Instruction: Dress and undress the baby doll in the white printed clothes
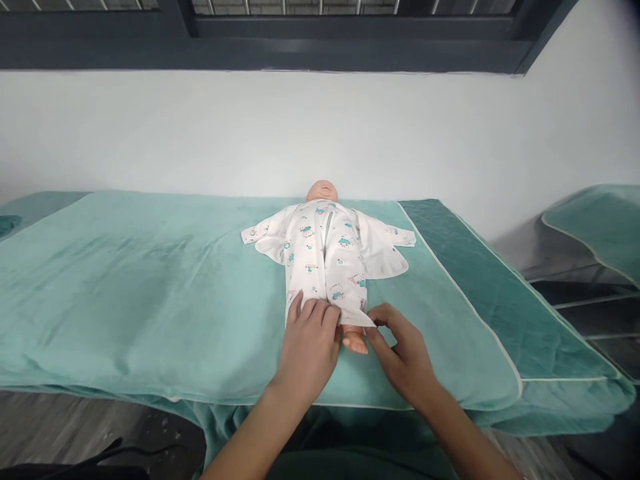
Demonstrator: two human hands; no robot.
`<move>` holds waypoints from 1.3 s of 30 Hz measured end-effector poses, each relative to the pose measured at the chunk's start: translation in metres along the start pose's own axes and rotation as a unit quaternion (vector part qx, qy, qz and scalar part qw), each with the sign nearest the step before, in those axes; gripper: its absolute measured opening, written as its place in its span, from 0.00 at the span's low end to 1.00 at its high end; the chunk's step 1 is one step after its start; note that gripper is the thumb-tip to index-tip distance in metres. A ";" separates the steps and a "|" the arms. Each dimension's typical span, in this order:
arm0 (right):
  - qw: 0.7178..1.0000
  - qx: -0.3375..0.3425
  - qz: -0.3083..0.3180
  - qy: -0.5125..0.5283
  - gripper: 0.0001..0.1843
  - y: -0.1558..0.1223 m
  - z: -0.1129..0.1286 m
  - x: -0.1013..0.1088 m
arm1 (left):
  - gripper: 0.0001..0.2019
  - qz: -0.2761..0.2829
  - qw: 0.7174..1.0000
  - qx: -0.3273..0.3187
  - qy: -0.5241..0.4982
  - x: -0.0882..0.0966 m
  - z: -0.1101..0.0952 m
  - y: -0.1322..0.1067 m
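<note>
A baby doll (pixel 323 191) lies on its back, head toward the wall, in a white baby garment (pixel 307 250) with green and pink prints. Its sleeves stretch out to both sides, and two leg-like panels cover the body down to the feet. Bent over the lower edge of the left panel, my left hand (pixel 311 340) grips the cloth; its thumb is hidden. My right hand (pixel 403 350) pinches the bottom corner of the right panel between thumb and index finger. One bare doll foot (pixel 355 340) shows below that hem, between my hands. The other foot is not visible.
A light green blanket (pixel 150 287) covers the bed, over a darker green cover (pixel 505 300) at the right. Behind stands a white wall (pixel 280 133) below a dark window frame (pixel 350 47). Another green padded surface (pixel 600 220) is at the far right.
</note>
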State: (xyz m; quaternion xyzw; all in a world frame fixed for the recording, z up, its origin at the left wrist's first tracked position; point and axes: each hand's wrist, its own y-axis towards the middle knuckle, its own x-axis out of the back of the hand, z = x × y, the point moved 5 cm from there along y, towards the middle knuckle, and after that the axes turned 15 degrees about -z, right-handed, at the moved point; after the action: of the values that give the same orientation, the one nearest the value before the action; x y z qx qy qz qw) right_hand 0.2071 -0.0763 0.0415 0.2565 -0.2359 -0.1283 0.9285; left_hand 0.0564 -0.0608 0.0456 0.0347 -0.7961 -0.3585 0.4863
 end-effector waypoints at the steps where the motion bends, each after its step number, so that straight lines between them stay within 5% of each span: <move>1: 1.000 0.003 0.002 0.001 0.05 -0.001 0.000 0.001 | 0.09 -0.013 1.000 0.004 -0.011 0.000 0.000 0.000; 7: 0.999 0.039 0.032 -0.019 0.05 -0.016 -0.010 0.004 | 0.08 -0.126 0.986 -0.002 -0.112 0.017 -0.006 -0.005; 12: 0.989 0.048 0.129 -0.048 0.03 -0.036 -0.015 0.006 | 0.12 -0.116 0.983 -0.058 -0.130 0.032 -0.020 -0.016; 16: 0.980 0.028 0.187 -0.062 0.05 -0.037 -0.022 0.008 | 0.11 -0.119 0.976 -0.057 -0.173 0.034 -0.007 -0.022; 20: 0.988 0.012 0.143 -0.065 0.06 -0.015 -0.035 0.011 | 0.12 -0.157 0.979 0.024 -0.126 0.036 0.024 -0.025; 26: 0.995 -0.041 0.056 -0.066 0.08 0.013 -0.059 -0.005 | 0.16 -0.064 0.995 0.041 -0.065 0.028 0.031 -0.045; 32: 0.996 -0.048 0.009 -0.078 0.09 0.024 -0.070 -0.015 | 0.05 -0.037 0.979 0.103 -0.172 0.022 0.042 -0.053; 39: 0.996 -0.021 0.019 -0.083 0.08 0.027 -0.069 -0.018 | 0.08 -0.040 0.932 0.160 -0.322 0.025 0.044 -0.058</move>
State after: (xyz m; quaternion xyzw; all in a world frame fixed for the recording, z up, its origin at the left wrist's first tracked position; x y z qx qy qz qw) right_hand 0.2299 -0.0184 -0.0030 0.2206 -0.3137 -0.1367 0.9134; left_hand -0.0091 -0.0898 0.0177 0.0267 -0.9545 -0.2381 0.1773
